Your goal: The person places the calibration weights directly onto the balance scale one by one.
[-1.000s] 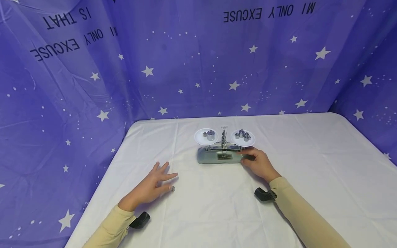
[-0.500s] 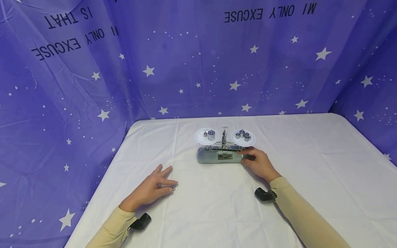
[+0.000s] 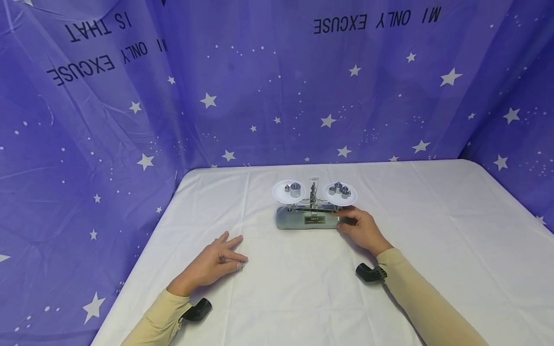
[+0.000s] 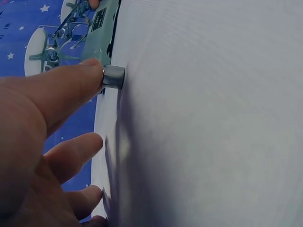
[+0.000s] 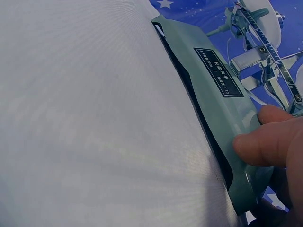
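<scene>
Near the table's left front, my left hand (image 3: 209,264) pinches a small metal weight (image 4: 114,76) between thumb and index finger, low over the cloth. The other fingers spread away from it. Farther back stands a green balance scale (image 3: 294,219). My right hand (image 3: 363,230) grips the right end of its base, thumb on the front face, as the right wrist view shows. Two metal weights, one large and one small, sit on the left pan (image 3: 279,196). Several weights crowd the right pan (image 3: 335,201).
A white cloth (image 3: 294,288) covers the table. Purple curtains (image 3: 277,86) with white stars hang behind it and at both sides. Black wrist devices are worn on both forearms, over beige sleeves.
My left index finger has come down toward the thumb and closed on the small weight; the other fingers drew back slightly. The right hand and the scale stay put.
</scene>
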Available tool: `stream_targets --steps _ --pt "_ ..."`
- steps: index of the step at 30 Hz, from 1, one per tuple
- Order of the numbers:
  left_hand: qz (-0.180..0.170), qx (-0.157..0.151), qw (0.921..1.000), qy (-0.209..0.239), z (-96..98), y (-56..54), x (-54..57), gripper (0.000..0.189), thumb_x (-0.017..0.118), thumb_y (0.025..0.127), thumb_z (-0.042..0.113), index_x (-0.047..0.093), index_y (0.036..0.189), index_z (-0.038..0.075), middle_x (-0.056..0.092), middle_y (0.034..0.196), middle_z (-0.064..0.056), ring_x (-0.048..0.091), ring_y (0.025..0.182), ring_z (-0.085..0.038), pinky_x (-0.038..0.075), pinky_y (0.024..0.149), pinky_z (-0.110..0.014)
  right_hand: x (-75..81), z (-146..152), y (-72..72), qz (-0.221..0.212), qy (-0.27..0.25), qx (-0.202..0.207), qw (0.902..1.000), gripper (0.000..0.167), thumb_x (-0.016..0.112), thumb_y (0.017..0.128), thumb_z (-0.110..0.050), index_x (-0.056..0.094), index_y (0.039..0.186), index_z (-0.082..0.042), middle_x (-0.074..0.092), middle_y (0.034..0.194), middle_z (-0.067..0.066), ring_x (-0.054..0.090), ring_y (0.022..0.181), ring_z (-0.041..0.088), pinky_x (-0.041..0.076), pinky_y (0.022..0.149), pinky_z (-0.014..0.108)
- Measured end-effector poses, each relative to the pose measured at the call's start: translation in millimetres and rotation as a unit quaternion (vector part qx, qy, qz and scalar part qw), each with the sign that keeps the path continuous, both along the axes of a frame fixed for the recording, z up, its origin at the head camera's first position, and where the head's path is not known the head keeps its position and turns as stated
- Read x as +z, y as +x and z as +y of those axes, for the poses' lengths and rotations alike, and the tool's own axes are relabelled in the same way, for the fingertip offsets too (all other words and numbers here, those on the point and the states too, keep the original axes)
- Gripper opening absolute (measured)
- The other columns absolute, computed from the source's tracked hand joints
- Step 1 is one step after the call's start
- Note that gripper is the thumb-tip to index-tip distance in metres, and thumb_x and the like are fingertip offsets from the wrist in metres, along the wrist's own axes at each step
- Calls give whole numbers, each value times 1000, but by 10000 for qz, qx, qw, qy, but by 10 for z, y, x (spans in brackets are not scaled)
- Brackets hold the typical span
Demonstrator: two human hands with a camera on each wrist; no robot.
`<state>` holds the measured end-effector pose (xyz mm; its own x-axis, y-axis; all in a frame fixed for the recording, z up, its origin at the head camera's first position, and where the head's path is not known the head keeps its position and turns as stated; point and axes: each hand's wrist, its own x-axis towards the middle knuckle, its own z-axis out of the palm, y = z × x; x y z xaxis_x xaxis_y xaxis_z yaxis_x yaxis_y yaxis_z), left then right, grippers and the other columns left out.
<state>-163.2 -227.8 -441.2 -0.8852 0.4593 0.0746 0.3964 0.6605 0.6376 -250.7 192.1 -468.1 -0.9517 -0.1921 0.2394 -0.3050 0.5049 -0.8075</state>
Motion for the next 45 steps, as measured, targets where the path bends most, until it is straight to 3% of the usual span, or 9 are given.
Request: stream_targets --steps 10,17,25,30,38,42,45 --pt "135 -62 9999 60 -3 -7 -16 15 73 91 16 82 102 18 57 145 -23 24 146 -63 15 114 -81 -6 10 -4 12 13 -5 10000 32 70 82 5 76 113 -2 69 130 21 60 127 37 42 106 22" --pt "248 -116 9995 149 -3 -4 -20 14 72 91 14 82 100 19 62 141 -22 28 144 -63 16 114 -82 -5 8 6 6 28 -32 10000 32 70 82 4 76 113 -1 68 131 22 60 128 39 43 109 32" --pt "362 -137 9989 256 12 -36 -18 16 72 90 8 82 97 18 69 131 -20 35 141 -63 16 111 -84 -8 6 17 93 -21 8 10000 31 70 82 5 76 112 -1 69 128 21 61 126 38 41 106 20" --pt "441 -148 9987 218 39 -114 50 15 71 90 6 81 98 14 73 124 -18 41 139 -60 20 111 -83 -3 8 20 82 10 -10 10000 30 71 83 4 77 112 -2 70 128 21 61 126 38 42 107 23" --pt "322 -93 9989 321 112 -281 218 15 71 91 8 81 102 9 78 113 -14 48 138 -52 21 117 -77 1 5 17 30 -39 -2 10000 31 70 82 5 76 112 -1 69 129 21 60 127 37 40 105 17" --pt "318 15 9988 372 151 -344 284 16 72 91 7 80 104 6 78 112 -14 52 136 -49 28 119 -70 5 0 15 7 -2 5 10000 31 71 83 3 76 113 -2 69 130 21 60 128 38 42 108 27" --pt "342 178 9986 359 188 -385 331 16 71 92 8 80 105 5 76 116 -15 57 133 -45 40 115 -62 11 -5 12 9 25 11 10000 30 71 83 2 77 113 -3 68 130 20 60 129 39 43 110 35"
